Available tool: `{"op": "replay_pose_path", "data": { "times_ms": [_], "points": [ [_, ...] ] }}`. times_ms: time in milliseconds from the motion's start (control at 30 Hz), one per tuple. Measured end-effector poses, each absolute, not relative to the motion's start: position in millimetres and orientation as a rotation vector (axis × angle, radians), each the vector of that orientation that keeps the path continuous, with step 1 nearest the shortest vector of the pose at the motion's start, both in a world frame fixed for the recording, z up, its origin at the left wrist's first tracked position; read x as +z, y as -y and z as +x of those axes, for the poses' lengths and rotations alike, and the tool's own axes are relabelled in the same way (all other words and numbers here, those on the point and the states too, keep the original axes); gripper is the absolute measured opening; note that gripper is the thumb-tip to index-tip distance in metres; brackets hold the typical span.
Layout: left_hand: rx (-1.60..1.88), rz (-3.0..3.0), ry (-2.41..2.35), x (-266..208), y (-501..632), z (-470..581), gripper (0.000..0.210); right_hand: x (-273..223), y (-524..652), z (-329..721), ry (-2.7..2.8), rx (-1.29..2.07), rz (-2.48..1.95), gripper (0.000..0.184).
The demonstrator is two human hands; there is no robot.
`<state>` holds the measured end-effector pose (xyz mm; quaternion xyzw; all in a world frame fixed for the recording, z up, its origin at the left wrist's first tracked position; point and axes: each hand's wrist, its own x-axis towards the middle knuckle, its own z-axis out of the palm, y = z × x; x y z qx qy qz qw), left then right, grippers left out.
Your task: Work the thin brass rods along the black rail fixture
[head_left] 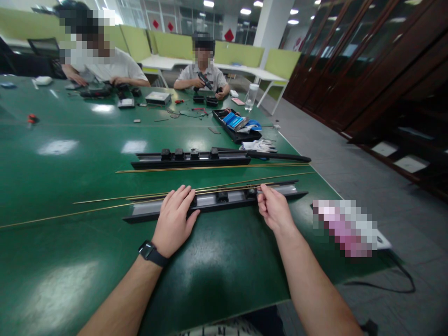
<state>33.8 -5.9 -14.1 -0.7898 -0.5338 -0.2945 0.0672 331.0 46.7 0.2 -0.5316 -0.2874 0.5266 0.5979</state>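
Observation:
A long black channel rail [235,204] with a pale grey inner strip lies across the table in front of me. Black blocks sit inside it, one [221,195] between my hands and another [251,192] by my right fingertips. My left hand [176,212] lies over the rail's left part, fingers stretched toward the far wall and thumb at the near edge. Thumb and index finger of my right hand [275,205] are pinched at a thin brass-coloured rod [238,188] running above the rail. More such rods [87,208] stick out to the left.
Behind lies a second black rail [189,162] with several blocks, beside a long black strip [280,156]. White gloves [259,146] and a black tray [241,138] of tools are farther back. Two people [203,70] sit across the green table [87,154]. A power strip [383,240] is at right.

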Motion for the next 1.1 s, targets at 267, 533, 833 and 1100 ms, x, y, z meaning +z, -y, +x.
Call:
{"op": "replay_pose_path", "data": {
  "times_ms": [267,533,833,1100],
  "points": [
    [-0.877,-2.383,1.615,-14.7,5.8,33.7,0.052,-2.1,-47.4,333.1,0.686,1.238,-1.231,0.038],
    [-0.902,-2.392,1.622,-14.2,6.4,33.9,0.053,-3.5,-48.2,333.6,0.687,1.226,-1.228,0.038],
    [-0.903,-2.388,1.615,-13.8,5.8,33.8,0.052,-2.0,-48.1,333.3,0.672,1.214,-1.238,0.036],
    [-0.880,-2.391,1.614,-14.3,5.6,33.2,0.052,-0.1,-49.9,339.1,0.594,1.157,-1.214,0.027]
  ]
}}
